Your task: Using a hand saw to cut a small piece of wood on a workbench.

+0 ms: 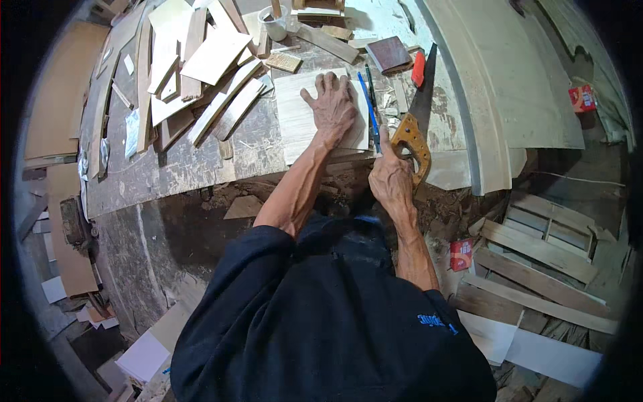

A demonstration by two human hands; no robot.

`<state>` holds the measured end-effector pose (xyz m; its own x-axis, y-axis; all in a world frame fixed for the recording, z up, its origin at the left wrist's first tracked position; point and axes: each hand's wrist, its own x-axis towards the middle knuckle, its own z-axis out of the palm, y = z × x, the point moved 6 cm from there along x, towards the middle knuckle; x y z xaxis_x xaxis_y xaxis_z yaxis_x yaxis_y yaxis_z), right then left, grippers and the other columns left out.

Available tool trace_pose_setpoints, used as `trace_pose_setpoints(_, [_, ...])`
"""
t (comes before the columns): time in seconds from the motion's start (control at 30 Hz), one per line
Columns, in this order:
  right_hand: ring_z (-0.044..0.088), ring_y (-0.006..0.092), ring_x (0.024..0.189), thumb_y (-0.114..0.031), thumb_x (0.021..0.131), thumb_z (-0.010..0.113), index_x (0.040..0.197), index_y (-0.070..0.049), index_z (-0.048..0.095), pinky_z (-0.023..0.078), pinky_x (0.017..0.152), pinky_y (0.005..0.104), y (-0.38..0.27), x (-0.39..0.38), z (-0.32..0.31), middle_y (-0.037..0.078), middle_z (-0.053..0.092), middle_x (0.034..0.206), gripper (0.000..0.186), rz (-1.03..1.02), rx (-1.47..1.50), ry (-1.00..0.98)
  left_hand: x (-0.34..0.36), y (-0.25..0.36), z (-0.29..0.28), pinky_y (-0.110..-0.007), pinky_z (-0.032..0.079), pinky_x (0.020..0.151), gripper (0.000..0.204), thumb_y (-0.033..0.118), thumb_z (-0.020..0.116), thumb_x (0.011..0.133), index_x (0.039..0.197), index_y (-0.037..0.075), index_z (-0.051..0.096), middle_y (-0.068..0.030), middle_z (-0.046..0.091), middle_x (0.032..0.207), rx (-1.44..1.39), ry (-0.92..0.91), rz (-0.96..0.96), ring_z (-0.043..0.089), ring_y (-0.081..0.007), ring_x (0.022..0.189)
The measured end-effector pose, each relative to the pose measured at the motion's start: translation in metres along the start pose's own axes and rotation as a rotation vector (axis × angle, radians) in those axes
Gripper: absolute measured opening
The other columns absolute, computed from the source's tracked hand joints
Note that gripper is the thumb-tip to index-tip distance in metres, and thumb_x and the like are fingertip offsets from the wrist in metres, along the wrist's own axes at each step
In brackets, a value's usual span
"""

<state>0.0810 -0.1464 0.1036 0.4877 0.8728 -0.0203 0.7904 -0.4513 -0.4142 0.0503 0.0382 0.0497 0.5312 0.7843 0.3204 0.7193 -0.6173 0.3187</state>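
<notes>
My left hand [329, 107] presses flat, fingers spread, on a pale wooden board [295, 127] near the bench's front edge. At the board's right side, my right hand [390, 175] is closed round the lower end of a slim, straight blue tool [370, 100], its index finger stretched out. I cannot make out exactly what kind of tool it is. A handsaw [420, 107] with an orange-yellow handle lies just right of that hand, its dark blade pointing away from me. Between the board and the saw sits a thin dark green stick [370, 84].
Loose wood offcuts [214, 60] pile up on the bench's left [161, 174]. Behind the board stand a white cup [273, 25] and a brown block [388, 53]. A red-handled tool [418, 69] lies by the saw blade. Curved panels [495, 80] lean at right; wooden frames [542, 248] lie below.
</notes>
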Motion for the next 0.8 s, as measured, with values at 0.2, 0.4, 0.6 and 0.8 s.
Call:
trace_pose_setpoints(0.2, [0.063, 0.0335, 0.063, -0.006, 0.082, 0.057, 0.151, -0.008, 0.03, 0.049, 0.066, 0.0416, 0.008, 0.0, -0.001, 0.016, 0.062, 0.068, 0.074, 0.117, 0.095, -0.032, 0.001, -0.002, 0.002, -0.069, 0.025, 0.095, 0.064, 0.022, 0.071, 0.064, 0.123, 0.018, 0.049, -0.0102, 0.042, 0.124, -0.01, 0.018, 0.024, 0.035, -0.0325, 0.126])
trace_pose_setpoints(0.4, [0.062, 0.0329, 0.062, -0.007, 0.082, 0.059, 0.151, -0.007, 0.028, 0.048, 0.064, 0.0411, 0.005, 0.005, 0.005, 0.014, 0.062, 0.066, 0.075, -0.007, -0.195, -0.158, 0.001, -0.002, 0.001, -0.067, 0.025, 0.096, 0.06, 0.022, 0.069, 0.065, 0.122, 0.019, 0.049, -0.0104, 0.042, 0.123, -0.001, 0.038, 0.051, 0.036, -0.0327, 0.125])
trace_pose_setpoints(0.6, [0.062, 0.0318, 0.062, -0.007, 0.08, 0.06, 0.151, -0.002, 0.024, 0.048, 0.062, 0.0409, 0.003, 0.01, 0.0, 0.013, 0.062, 0.064, 0.08, 0.05, -0.159, -0.077, 0.001, 0.002, -0.002, -0.066, 0.023, 0.097, 0.052, 0.02, 0.067, 0.071, 0.121, 0.017, 0.051, -0.0107, 0.043, 0.123, -0.019, 0.028, 0.036, 0.036, -0.0326, 0.125])
trace_pose_setpoints(0.8, [0.063, 0.0326, 0.061, -0.01, 0.081, 0.057, 0.15, 0.001, 0.024, 0.048, 0.061, 0.0422, 0.0, 0.017, -0.001, 0.014, 0.062, 0.062, 0.077, 0.067, -0.135, -0.122, 0.001, 0.0, 0.001, -0.066, 0.024, 0.097, 0.061, 0.021, 0.07, 0.066, 0.124, 0.019, 0.05, -0.0102, 0.042, 0.124, 0.011, 0.001, 0.043, 0.035, -0.0327, 0.125])
